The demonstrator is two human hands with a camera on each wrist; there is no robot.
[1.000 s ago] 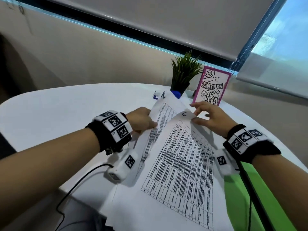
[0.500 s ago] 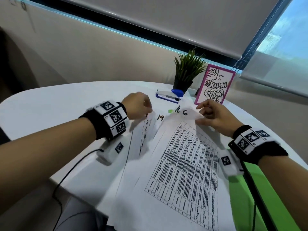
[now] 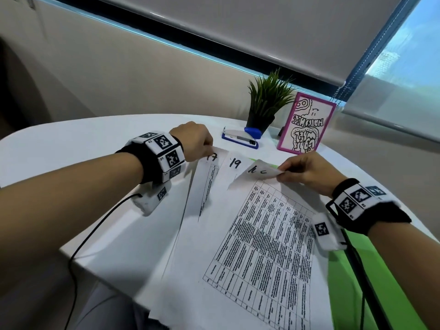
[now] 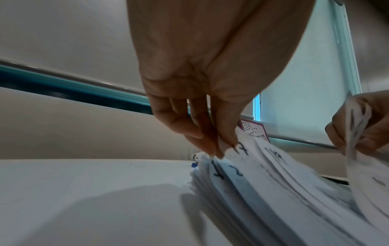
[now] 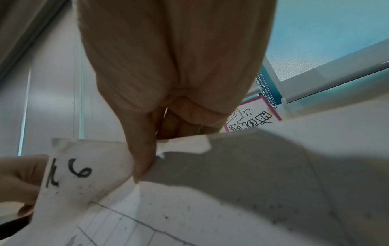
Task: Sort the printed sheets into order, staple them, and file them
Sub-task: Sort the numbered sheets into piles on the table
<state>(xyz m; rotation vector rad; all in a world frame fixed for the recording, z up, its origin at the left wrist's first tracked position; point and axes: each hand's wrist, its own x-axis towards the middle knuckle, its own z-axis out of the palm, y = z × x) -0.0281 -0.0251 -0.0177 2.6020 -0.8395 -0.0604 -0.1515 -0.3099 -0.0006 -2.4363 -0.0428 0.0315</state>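
Note:
A fanned stack of printed sheets (image 3: 262, 246) with tables lies on the white table (image 3: 71, 151). Handwritten numbers mark the far corners: 17 (image 3: 212, 157), 19 (image 3: 234, 163) and 16 (image 3: 258, 172). My left hand (image 3: 192, 141) pinches the corner of the sheet marked 17 (image 4: 242, 149) and lifts it off the sheets below. My right hand (image 3: 307, 170) pinches the curled corner of the top sheet marked 16 (image 5: 69, 173). A blue and white stapler (image 3: 240, 138) lies beyond the sheets. A green folder (image 3: 345, 270) shows under the stack at the right.
A small potted plant (image 3: 266, 103) and a pink-framed card (image 3: 307, 127) stand at the table's far edge, behind the stapler. A black cable (image 3: 90, 234) hangs off the near left edge. The wall and window blinds are close behind.
My left hand has pulled its sheets to the left, so the stack fans out and the numbers 17 and 19 now show. My right hand has lifted the corner marked 16.

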